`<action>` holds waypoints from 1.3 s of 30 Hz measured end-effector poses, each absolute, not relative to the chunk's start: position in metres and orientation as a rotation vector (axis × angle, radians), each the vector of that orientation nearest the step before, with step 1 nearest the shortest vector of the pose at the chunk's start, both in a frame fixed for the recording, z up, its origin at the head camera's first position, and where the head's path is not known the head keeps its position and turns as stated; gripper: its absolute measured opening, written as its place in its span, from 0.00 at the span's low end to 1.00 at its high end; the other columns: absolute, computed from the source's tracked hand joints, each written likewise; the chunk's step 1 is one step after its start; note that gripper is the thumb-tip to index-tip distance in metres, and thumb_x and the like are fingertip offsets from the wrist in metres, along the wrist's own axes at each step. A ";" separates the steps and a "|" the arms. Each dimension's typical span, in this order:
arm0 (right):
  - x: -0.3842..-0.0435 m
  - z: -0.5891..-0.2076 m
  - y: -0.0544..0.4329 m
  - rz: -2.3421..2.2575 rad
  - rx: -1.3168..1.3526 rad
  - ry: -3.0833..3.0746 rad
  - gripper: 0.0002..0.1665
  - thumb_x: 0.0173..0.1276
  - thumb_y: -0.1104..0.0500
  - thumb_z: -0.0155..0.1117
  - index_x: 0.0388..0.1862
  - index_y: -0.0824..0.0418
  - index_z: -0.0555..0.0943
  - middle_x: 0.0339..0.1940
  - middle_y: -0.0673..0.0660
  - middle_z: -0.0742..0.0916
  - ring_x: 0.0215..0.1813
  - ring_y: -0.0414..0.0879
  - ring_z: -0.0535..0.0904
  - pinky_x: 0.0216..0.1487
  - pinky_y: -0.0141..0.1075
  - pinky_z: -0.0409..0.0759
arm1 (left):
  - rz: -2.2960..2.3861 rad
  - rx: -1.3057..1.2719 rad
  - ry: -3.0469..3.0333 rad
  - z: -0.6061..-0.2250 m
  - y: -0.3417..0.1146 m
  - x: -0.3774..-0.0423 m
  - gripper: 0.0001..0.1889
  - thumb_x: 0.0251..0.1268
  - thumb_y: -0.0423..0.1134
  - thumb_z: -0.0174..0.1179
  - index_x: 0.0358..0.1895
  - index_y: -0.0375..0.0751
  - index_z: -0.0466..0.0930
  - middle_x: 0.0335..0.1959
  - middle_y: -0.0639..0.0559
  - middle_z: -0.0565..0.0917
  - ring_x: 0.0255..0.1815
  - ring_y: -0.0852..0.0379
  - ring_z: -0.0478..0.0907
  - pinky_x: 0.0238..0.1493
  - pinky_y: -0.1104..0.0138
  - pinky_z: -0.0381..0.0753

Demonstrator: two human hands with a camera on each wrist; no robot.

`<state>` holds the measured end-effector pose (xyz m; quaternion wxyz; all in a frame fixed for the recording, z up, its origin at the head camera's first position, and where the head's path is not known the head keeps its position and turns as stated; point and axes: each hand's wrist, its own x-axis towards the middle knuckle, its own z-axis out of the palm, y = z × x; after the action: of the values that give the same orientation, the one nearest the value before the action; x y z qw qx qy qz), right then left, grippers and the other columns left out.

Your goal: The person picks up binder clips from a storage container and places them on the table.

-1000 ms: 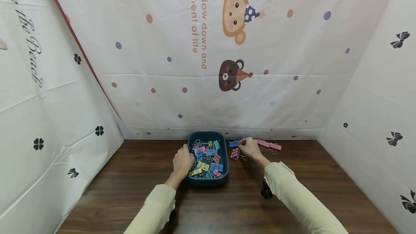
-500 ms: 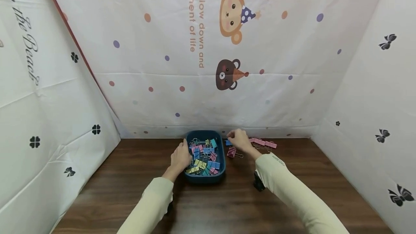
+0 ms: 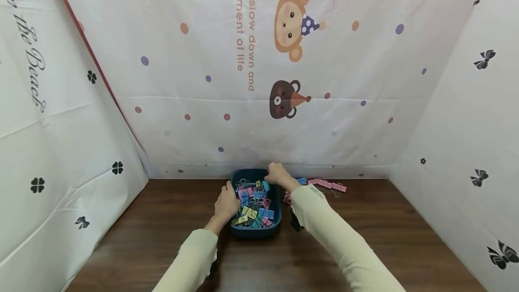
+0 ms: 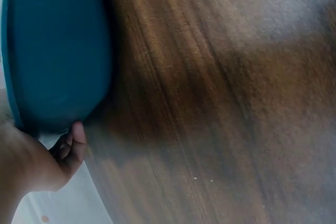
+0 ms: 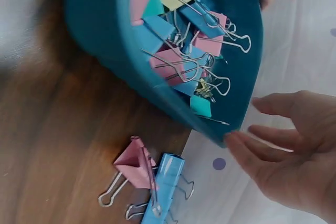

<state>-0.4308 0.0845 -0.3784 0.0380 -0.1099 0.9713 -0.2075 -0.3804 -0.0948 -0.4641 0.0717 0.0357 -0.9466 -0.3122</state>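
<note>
A dark teal bin (image 3: 254, 233) holds several loose binder clips in pink, blue, yellow and green. My left hand (image 3: 227, 201) grips the bin at its left side; in the left wrist view, curled fingers (image 4: 78, 134) lie against its outer wall. At the far right corner is my right hand (image 3: 280, 175), its fingers extended and spread, a fingertip right at the rim. Nothing shows between those fingers in the right wrist view. Just outside that corner lie a pink binder clip (image 5: 135, 165) and blue binder clips (image 5: 167, 182), partly behind the right forearm in the head view.
A row of pink binder clips (image 3: 326, 184) continues rightward along the back of the brown wooden table (image 3: 259, 265). Printed white sheets (image 3: 182, 139) hang close behind the table and along both sides.
My right hand has left the blue clips and moved left to the bin's far right corner. The left hand keeps its grip on the bin. The head view has shifted slightly.
</note>
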 end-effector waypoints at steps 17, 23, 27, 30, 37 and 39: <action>-0.456 -0.421 0.051 -0.469 -0.060 2.833 0.11 0.77 0.71 0.50 0.44 0.68 0.82 0.36 0.64 0.82 0.22 0.45 0.63 0.24 0.37 0.63 | -0.889 0.101 -2.811 -0.477 -0.089 -0.372 0.36 0.63 0.31 0.65 0.73 0.25 0.62 0.63 0.27 0.77 0.55 0.34 0.82 0.53 0.44 0.83; -0.460 -0.422 0.047 -0.447 -0.084 2.844 0.08 0.76 0.71 0.53 0.41 0.67 0.81 0.35 0.62 0.80 0.23 0.46 0.68 0.25 0.37 0.67 | -0.881 0.117 -2.819 -0.474 -0.092 -0.375 0.38 0.62 0.30 0.66 0.74 0.25 0.61 0.64 0.27 0.77 0.55 0.35 0.82 0.52 0.45 0.84; -0.462 -0.420 0.045 -0.414 -0.160 2.869 0.06 0.72 0.71 0.60 0.41 0.67 0.84 0.43 0.65 0.86 0.31 0.49 0.79 0.31 0.39 0.77 | -0.863 0.137 -2.817 -0.471 -0.093 -0.380 0.38 0.60 0.31 0.68 0.73 0.27 0.62 0.63 0.29 0.78 0.53 0.36 0.83 0.51 0.45 0.84; -0.462 -0.420 0.048 -0.404 -0.184 2.887 0.06 0.71 0.71 0.62 0.43 0.67 0.85 0.52 0.67 0.85 0.38 0.51 0.82 0.37 0.42 0.81 | -0.848 0.130 -2.814 -0.467 -0.091 -0.380 0.39 0.59 0.31 0.69 0.73 0.26 0.63 0.62 0.29 0.78 0.53 0.36 0.83 0.51 0.45 0.84; -0.457 -0.412 0.046 -0.277 -0.258 2.927 0.09 0.76 0.69 0.56 0.45 0.64 0.84 0.49 0.64 0.85 0.35 0.50 0.77 0.36 0.41 0.75 | -0.799 0.142 -2.839 -0.468 -0.090 -0.381 0.40 0.60 0.33 0.70 0.74 0.26 0.63 0.63 0.29 0.78 0.54 0.36 0.83 0.52 0.46 0.84; -0.454 -0.406 0.043 -0.236 -0.296 2.953 0.10 0.77 0.69 0.55 0.47 0.63 0.84 0.48 0.64 0.85 0.35 0.50 0.78 0.37 0.42 0.74 | -0.790 0.142 -2.838 -0.467 -0.092 -0.382 0.39 0.60 0.33 0.70 0.73 0.26 0.62 0.63 0.29 0.78 0.54 0.36 0.83 0.52 0.46 0.84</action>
<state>-0.4542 0.0433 -0.4055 0.0821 -0.0991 0.9885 -0.0790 -0.3821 -0.0920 -0.4674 0.0961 0.0478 -0.9578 -0.2667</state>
